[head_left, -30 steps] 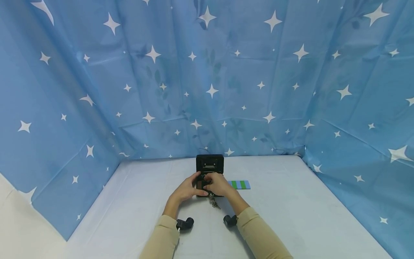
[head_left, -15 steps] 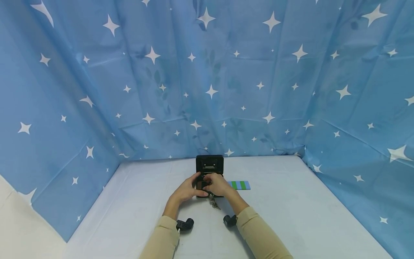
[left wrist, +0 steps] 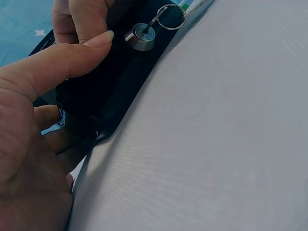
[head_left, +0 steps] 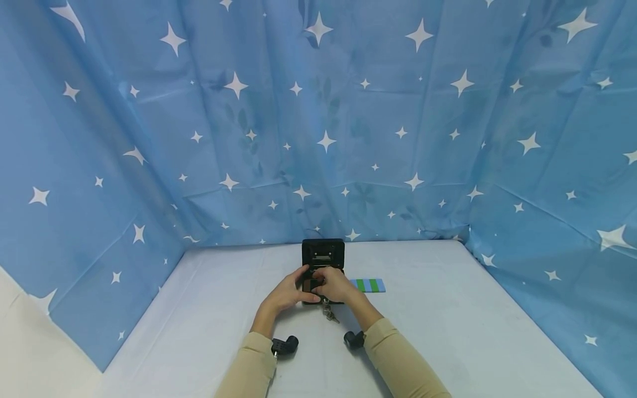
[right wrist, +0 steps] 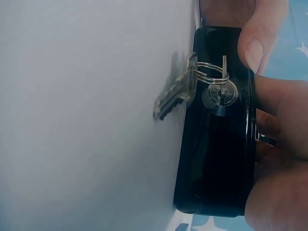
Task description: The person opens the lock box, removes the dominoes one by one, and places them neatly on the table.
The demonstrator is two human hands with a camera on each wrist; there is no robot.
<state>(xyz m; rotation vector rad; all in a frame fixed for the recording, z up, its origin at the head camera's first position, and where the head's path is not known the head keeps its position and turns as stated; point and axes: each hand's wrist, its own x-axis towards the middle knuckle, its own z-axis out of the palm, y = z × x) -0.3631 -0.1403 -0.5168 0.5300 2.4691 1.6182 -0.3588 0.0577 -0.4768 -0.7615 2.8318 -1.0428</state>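
A small black cash box [head_left: 323, 246] stands on the table with its lid raised. My left hand [head_left: 286, 290] grips its left side, thumb over the front rim and fingers around the side and back. My right hand [head_left: 335, 283] reaches into the box with bent fingers; I cannot tell what they hold. In the right wrist view, a bit of shiny metal [right wrist: 266, 139] shows between the right fingers. A key sits in the front lock [right wrist: 222, 94], and a second key [right wrist: 175, 94] hangs from its ring. Something brown [head_left: 307, 285] shows inside the box.
A flat blue and green striped piece [head_left: 375, 284] lies just right of the box. White cloth covers the table [head_left: 423, 331]. A blue star-patterned curtain [head_left: 278, 155] hangs close behind the box and along both sides.
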